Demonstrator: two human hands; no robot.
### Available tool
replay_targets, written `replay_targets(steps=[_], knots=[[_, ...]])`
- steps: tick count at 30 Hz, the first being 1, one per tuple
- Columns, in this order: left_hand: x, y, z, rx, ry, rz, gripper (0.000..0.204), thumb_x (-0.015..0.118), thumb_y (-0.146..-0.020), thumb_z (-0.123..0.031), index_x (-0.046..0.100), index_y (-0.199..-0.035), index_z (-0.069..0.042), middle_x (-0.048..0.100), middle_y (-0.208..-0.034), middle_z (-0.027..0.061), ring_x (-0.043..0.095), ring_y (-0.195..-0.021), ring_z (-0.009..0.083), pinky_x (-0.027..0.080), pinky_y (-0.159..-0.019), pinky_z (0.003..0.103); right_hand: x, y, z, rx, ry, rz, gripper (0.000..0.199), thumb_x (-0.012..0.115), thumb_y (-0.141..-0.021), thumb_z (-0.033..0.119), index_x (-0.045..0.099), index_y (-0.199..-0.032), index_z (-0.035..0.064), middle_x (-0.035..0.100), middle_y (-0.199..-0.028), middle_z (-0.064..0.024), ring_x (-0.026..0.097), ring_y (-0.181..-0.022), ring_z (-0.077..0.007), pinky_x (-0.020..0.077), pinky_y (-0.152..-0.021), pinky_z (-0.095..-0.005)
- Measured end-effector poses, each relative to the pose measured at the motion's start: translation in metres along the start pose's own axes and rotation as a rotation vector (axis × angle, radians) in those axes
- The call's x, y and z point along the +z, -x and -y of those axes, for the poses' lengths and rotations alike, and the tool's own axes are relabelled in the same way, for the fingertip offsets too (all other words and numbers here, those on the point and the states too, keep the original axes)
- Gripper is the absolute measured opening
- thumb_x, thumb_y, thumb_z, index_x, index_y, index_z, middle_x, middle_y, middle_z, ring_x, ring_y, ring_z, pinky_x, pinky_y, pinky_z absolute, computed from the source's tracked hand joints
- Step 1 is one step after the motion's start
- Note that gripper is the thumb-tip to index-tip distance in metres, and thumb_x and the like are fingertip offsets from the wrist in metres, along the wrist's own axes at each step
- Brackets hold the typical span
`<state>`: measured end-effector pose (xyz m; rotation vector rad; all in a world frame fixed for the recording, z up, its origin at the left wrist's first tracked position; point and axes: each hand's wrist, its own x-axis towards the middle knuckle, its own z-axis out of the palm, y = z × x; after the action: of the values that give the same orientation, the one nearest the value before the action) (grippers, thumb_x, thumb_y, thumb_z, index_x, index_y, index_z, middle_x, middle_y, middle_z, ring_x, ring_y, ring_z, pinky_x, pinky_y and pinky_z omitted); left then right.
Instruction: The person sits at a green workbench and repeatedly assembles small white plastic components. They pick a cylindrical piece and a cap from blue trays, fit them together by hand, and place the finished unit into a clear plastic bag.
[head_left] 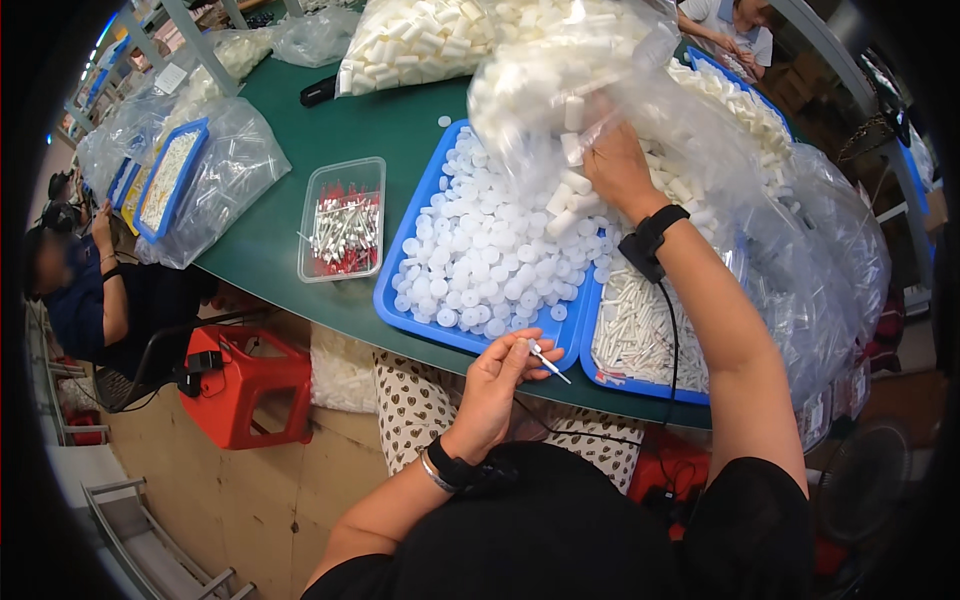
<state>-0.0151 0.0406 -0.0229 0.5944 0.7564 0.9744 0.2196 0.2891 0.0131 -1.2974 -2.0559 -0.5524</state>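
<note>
- While the head view looks down over a green tabletop (pixel 330 130), the left hand (pixel 495 385) sits near the person's lap at the tabletop's near edge, its fingers pinched together on a small pump insert (pixel 548 362) with a thin white stem and a slim tube pointing right.
- The right hand (pixel 618 170) is raised over the trays, its fingers closed on the gathered plastic of a clear bag of white caps (pixel 560 80); some cylinders sit right at its fingertips.
- Below that bag lies a blue tray of round white discs (pixel 480 250), and just to its right a second blue tray of white tubes (pixel 640 330), partly under loose plastic.
- Judging from this, the step goes best if the left hand keeps the insert steady by its stem, tube clear of the tray rim, while the right hand draws out one cap without tipping the bag.
- A clear tub of red-and-white parts (pixel 343 225) stands apart to the left; another person (pixel 100 290) sits beyond the tabletop's left edge.
</note>
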Motion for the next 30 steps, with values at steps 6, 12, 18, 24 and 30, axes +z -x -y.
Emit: replay_targets(steps=[6,12,18,24,30], knots=[[-0.003,0.0,-0.003,-0.003,0.004,0.022,0.036,0.047,-0.106,-0.025,0.053,-0.128,0.003,0.065,-0.116,0.0144,0.065,-0.11,0.0247,0.052,-0.089,0.03,-0.026,-0.029,0.0,0.213,-0.061,0.042,0.032,0.057,-0.093,0.023,0.063,-0.118,0.0047,0.066,-0.114,-0.0184,0.062,-0.1,-0.0375,0.0485,-0.092,-0.0412],[-0.003,-0.001,-0.005,-0.004,-0.007,0.042,0.036,0.046,-0.106,-0.024,0.052,-0.128,0.004,0.065,-0.116,0.0147,0.065,-0.112,0.0247,0.051,-0.091,0.03,-0.038,-0.049,-0.03,0.161,-0.132,-0.056,0.04,0.05,-0.097,0.036,0.069,-0.107,0.0023,0.067,-0.114,-0.019,0.061,-0.105,-0.0376,0.0471,-0.094,-0.0439],[-0.004,0.0,-0.005,-0.009,0.021,0.041,0.036,0.046,-0.106,-0.024,0.052,-0.129,0.003,0.065,-0.117,0.0148,0.064,-0.113,0.0247,0.051,-0.091,0.03,-0.037,-0.039,-0.055,0.345,0.283,0.941,0.037,0.057,-0.093,0.026,0.063,-0.13,0.0285,0.06,-0.131,-0.0113,0.056,-0.12,-0.0279,0.0441,-0.103,-0.0357],[-0.001,-0.002,-0.006,-0.034,0.004,0.053,0.036,0.047,-0.106,-0.023,0.052,-0.129,0.003,0.064,-0.118,0.0153,0.064,-0.114,0.025,0.051,-0.091,0.03,0.006,-0.049,-0.082,0.026,-0.056,0.409,0.032,0.054,-0.094,0.032,0.069,-0.119,0.0179,0.063,-0.127,-0.0099,0.059,-0.117,-0.0289,0.0455,-0.1,-0.0402],[-0.004,0.0,-0.006,-0.042,0.025,0.021,0.035,0.048,-0.105,-0.022,0.051,-0.129,0.003,0.064,-0.12,0.0159,0.064,-0.115,0.0259,0.051,-0.092,0.03,0.031,-0.111,-0.014,-0.479,0.336,0.45,0.024,0.067,-0.083,0.026,0.072,-0.096,0.0059,0.072,-0.087,-0.013,0.069,-0.088,-0.0251,0.0532,-0.087,-0.0374]])
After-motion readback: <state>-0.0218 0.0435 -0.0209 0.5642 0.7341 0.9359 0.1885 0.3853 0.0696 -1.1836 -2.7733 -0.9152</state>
